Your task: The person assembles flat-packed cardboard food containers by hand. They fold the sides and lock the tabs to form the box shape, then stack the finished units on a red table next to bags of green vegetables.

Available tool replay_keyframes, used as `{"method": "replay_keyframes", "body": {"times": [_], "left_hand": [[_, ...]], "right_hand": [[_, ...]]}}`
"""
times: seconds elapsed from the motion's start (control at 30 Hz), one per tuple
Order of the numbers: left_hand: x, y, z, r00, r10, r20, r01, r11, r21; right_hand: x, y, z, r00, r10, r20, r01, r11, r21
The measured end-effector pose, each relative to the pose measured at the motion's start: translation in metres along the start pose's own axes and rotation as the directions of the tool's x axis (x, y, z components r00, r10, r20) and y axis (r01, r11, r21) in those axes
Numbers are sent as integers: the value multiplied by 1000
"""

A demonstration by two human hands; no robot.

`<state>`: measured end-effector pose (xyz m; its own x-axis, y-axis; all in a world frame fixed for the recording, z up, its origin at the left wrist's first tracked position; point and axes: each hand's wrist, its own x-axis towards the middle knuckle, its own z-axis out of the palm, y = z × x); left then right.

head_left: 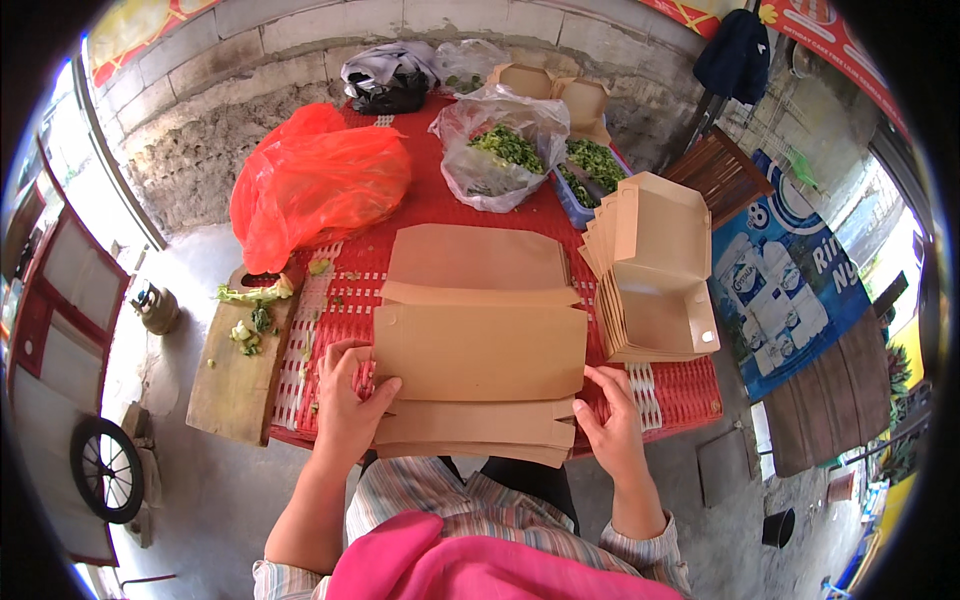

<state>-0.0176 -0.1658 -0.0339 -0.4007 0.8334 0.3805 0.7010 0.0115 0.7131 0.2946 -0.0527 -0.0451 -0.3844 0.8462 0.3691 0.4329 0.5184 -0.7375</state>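
A brown cardboard box blank point(480, 350) lies in front of me with one creased panel raised, on a stack of flat blanks point(470, 437) at the near table edge. My left hand point(350, 400) holds its left edge, the thumb in front and the fingers curled at the side. At the right edge, my right hand point(612, 415) pinches the board between thumb and fingers; part of the fingertips is hidden. To the right stand several folded boxes point(655, 270) nested together, the top one with its lid up.
The table has a red woven top point(425, 165). A wooden cutting board point(235, 370) with vegetable scraps juts out at left. Behind are a red plastic bag point(320, 175), a clear bag of chopped greens point(505, 150) and a blue basket point(575, 205). A wooden chair point(720, 175) stands at right.
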Motion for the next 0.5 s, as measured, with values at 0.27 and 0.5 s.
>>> {"method": "replay_keyframes", "body": {"times": [0.27,0.5], "left_hand": [[-42,-12,-24,945,325,23,-299,892,-338],[-49,2,-45,837,497,227,-465,866,-183]], "right_hand": [[-9,-5,-17,956,-216,199,228,973,-38],[1,-10,-9,873,-387,296,439,889,-133]]}}
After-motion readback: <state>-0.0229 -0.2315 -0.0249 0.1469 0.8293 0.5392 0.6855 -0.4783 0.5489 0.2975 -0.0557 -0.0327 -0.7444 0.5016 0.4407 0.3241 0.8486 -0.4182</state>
